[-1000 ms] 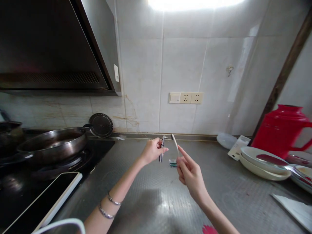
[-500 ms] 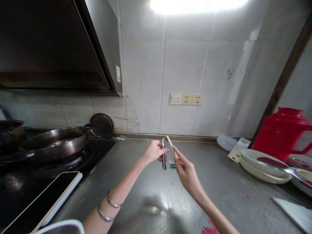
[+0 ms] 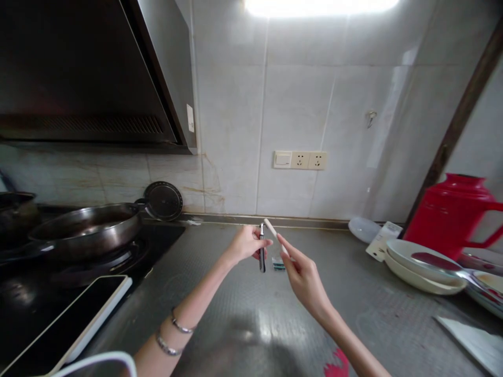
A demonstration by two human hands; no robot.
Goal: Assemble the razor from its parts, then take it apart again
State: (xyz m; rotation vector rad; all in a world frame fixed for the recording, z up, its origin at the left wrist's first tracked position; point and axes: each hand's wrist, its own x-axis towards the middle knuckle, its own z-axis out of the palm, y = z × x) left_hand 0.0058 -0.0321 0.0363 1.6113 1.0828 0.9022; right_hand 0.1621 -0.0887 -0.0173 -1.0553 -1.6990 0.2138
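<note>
My left hand (image 3: 247,244) is closed around a slim black-and-silver handle (image 3: 262,256), which looks like a razor handle and stands upright. Its silver top shows above my fingers. In my right hand (image 3: 305,277) a thin whitish stick (image 3: 271,228) is pinched, leaning up and to the left. The stick's tip is close beside the silver top; whether they touch I cannot tell. On the counter behind the hands lies a small clear piece with teal bands (image 3: 279,265), too small to name.
A steel pan (image 3: 90,230) stands on the black stove (image 3: 165,242) at left, near a white-edged phone (image 3: 98,309). Stacked plates (image 3: 416,280), a white card (image 3: 384,241) and a red jug (image 3: 448,214) stand at right. A grey wall rises behind the metal counter (image 3: 220,319).
The whitish stick has tilted further left, its tip now nearer the silver top of the handle. The right hand has turned slightly, uncovering more of the small teal-banded piece.
</note>
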